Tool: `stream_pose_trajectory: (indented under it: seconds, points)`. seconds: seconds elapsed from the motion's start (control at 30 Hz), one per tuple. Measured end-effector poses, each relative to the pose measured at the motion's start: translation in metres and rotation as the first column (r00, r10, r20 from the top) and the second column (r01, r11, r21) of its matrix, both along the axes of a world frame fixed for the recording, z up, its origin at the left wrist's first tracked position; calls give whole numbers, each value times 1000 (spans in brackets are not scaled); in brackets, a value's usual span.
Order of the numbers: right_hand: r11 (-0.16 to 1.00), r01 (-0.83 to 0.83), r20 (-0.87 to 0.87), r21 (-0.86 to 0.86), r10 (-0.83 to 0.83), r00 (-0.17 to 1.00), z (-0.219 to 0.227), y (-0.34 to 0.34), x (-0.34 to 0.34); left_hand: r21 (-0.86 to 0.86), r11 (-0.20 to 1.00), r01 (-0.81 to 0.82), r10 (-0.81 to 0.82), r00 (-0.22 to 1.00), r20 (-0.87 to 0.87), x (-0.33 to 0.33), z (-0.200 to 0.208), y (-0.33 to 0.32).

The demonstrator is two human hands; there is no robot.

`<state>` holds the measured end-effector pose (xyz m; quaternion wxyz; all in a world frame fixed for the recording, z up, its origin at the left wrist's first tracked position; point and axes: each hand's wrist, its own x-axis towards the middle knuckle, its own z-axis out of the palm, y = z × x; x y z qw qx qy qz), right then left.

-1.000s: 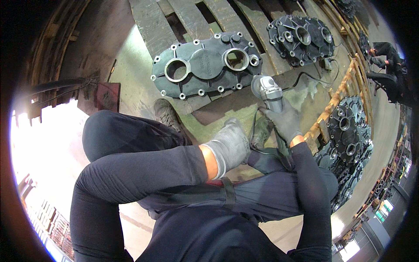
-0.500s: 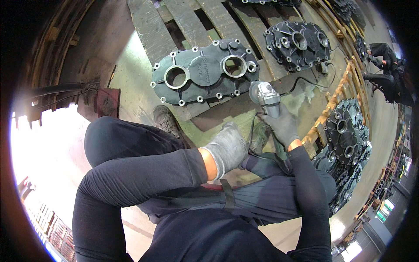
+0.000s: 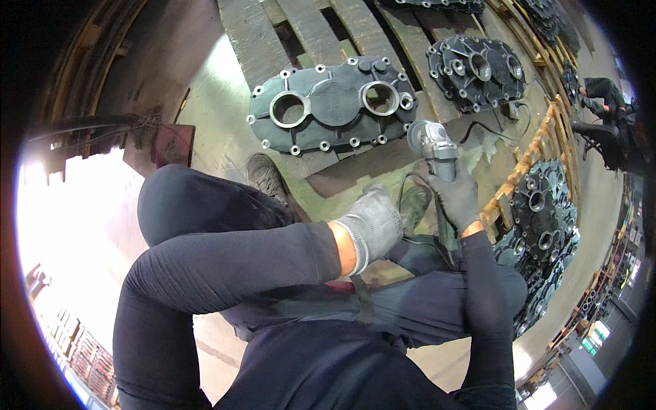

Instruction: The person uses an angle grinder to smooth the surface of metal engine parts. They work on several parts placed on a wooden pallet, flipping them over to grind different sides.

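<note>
My right hand (image 3: 456, 199), in a dark grey glove, is wrapped round the body of an angle grinder (image 3: 438, 145). The grinder's disc points up and left, close to the right end of a dark cast housing cover (image 3: 331, 102). This cover lies on a wooden pallet (image 3: 256, 41) and has two large bored holes, with bright machined bosses round its edge. My left hand (image 3: 374, 222), in a lighter grey glove, hovers over my lap beside the grinder's black cord (image 3: 402, 188). Its fingers are curled in; what they hold, if anything, is hidden.
A second cast cover (image 3: 476, 72) lies on the pallet to the right. More covers (image 3: 540, 219) are stacked by a wooden pallet edge (image 3: 523, 160). The cord runs across the floor past the far cover. Another person (image 3: 605, 113) is at the far right.
The view has shifted slightly, so the covers sit further right and higher. Both my hands have moved a little to the right in the picture, the grinder still in my right hand.
</note>
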<state>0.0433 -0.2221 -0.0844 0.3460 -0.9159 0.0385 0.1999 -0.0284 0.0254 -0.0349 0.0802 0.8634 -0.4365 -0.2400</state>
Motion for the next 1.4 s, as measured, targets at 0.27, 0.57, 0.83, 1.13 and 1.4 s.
stream_pose_trajectory:
  seconds: [0.27,0.57,0.83,1.13,1.4]
  points:
    - [988,-130,-88,-86,123,989,-13,12,-28,69,995,77,-74,996,-49,3,19,0]
    - [972,-207,-113,-115,195,974,-13,29,-37,39,999,9,-7,999,-31,-4,14,-3]
    - [951,-282,-98,-125,271,957,-12,30,-30,12,1000,-28,28,999,23,-7,8,1]
    - [951,-275,-113,-144,260,959,-15,33,-28,117,989,93,-77,988,-136,1,6,-8]
    - [951,-272,-104,-147,259,960,-19,30,-29,52,999,12,-9,999,-49,-9,8,-3]
